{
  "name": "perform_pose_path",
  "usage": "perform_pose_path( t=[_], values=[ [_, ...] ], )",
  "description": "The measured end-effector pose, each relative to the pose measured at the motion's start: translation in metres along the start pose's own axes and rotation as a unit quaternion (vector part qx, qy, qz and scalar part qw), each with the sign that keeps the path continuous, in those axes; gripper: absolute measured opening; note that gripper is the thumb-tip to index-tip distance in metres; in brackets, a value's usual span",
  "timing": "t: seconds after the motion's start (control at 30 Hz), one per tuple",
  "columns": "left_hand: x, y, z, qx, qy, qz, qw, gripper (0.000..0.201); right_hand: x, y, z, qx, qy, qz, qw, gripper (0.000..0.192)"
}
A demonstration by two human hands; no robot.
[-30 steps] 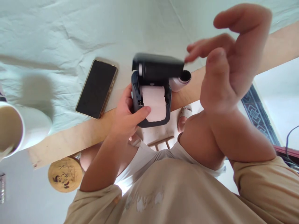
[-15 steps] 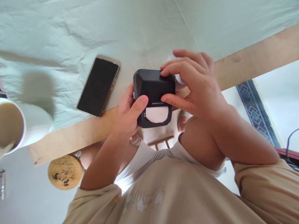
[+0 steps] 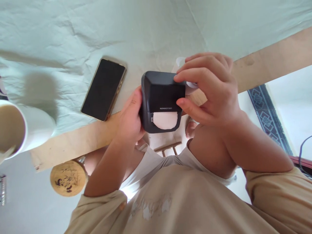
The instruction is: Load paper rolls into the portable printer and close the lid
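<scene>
My left hand [image 3: 131, 115] grips the smooth black printer [image 3: 159, 94], rounded white paper [image 3: 165, 120] at six o'clock. My right hand [image 3: 214, 89] curves open, touching three o'clock.

smooth plastic printer [image 3: 162, 94], matt paper strip [image 3: 165, 120], glossy phone screen [image 3: 103, 89], wrinkled cloth-like cover [image 3: 146, 35], plain wooden board [image 3: 270, 55]

Left hand [image 3: 130, 118] partly hidden behind printer [image 3: 162, 94], cup [image 3: 37, 130] cut off
</scene>
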State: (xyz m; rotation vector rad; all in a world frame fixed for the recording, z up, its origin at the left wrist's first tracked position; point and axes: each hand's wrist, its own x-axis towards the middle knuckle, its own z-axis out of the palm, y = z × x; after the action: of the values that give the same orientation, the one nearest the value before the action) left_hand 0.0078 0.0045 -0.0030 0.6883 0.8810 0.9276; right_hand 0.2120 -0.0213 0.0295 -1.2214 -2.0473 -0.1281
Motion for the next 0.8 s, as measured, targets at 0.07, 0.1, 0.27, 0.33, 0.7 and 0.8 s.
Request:
perform_pose_path(
  t=[0.07,0.1,0.27,0.33,0.7,0.8],
  values=[
    [-0.0004,0.0017,0.0013,-0.004,0.0,-0.001,1.0,0.037,-0.0005,-0.0017,-0.0017,-0.017,-0.02,-0.008,1.0,0.034],
    [-0.001,0.0026,0.0021,-0.008,-0.002,-0.001,1.0,0.036,-0.0008,-0.0028,-0.0026,-0.03,-0.039,-0.005,0.999,0.036],
    [-0.0031,0.0057,0.0053,-0.019,-0.004,0.028,0.999,0.027,-0.0006,-0.0076,-0.0064,-0.071,-0.112,0.02,0.991,0.043],
    [-0.0031,0.0063,0.0054,-0.016,-0.003,0.035,0.999,0.026,0.0,-0.0081,-0.0071,-0.074,-0.111,0.014,0.991,0.043],
    [-0.0047,0.0104,0.008,-0.024,-0.054,-0.002,0.998,0.029,-0.0001,-0.005,-0.004,-0.015,0.093,0.019,0.995,0.013],
    [-0.0042,0.0089,0.0054,0.002,-0.07,0.004,0.998,0.033,0.002,-0.008,-0.0034,0.016,0.138,0.087,0.986,0.015]
  ],
)
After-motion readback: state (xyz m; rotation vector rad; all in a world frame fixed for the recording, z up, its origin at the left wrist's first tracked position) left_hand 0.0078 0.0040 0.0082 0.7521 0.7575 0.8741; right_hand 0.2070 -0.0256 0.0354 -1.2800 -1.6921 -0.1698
